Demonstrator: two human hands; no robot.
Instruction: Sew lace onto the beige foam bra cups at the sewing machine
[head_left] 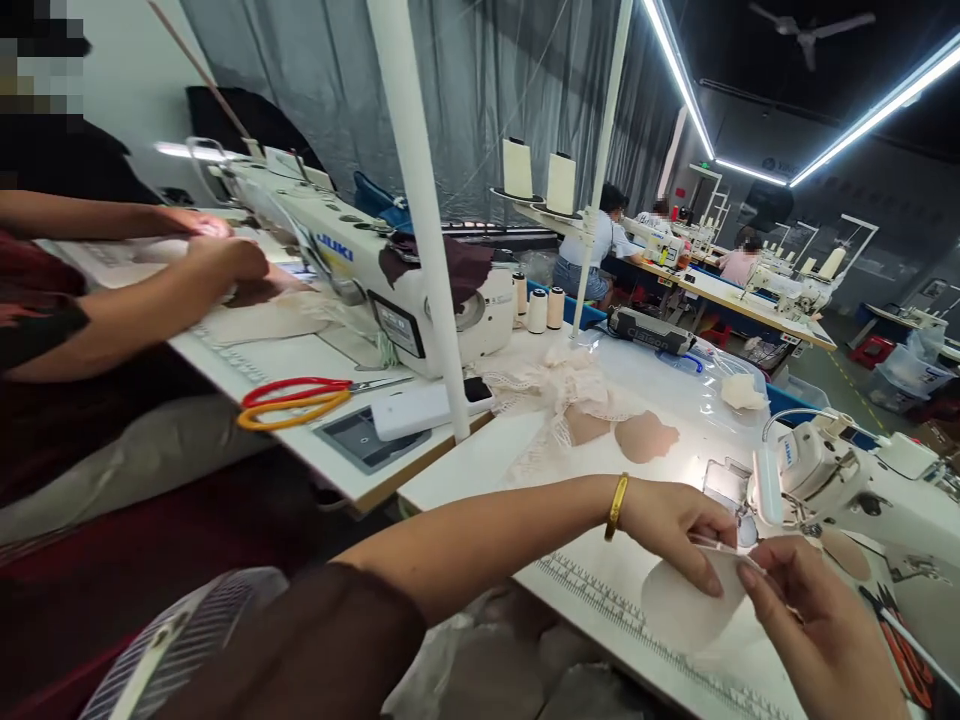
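A pale, rounded fabric piece (pixel 686 605) hangs between my two hands, over the front of the white sewing table (pixel 585 585). My left hand (pixel 675 525), with a gold bracelet at the wrist, pinches its upper edge between thumb and fingers. At the right end of that edge my right hand (pixel 814 610) is closed on the same piece with thumb and fingertips. Just beyond my hands stands a white sewing machine (pixel 817 465), its lamp lighting the needle area. Beige cut pieces (pixel 646 437) and lace-edged fabric (pixel 574 385) lie farther back on the table.
Orange-handled scissors (pixel 907 655) lie at the far right. On the left, a co-worker's hands (pixel 225 255) handle fabric at a JUKI machine (pixel 337 250). Red-and-yellow-handled scissors (pixel 296 400) and a white power bank-like device (pixel 409 408) rest there. A white pole (pixel 420 200) rises between the tables.
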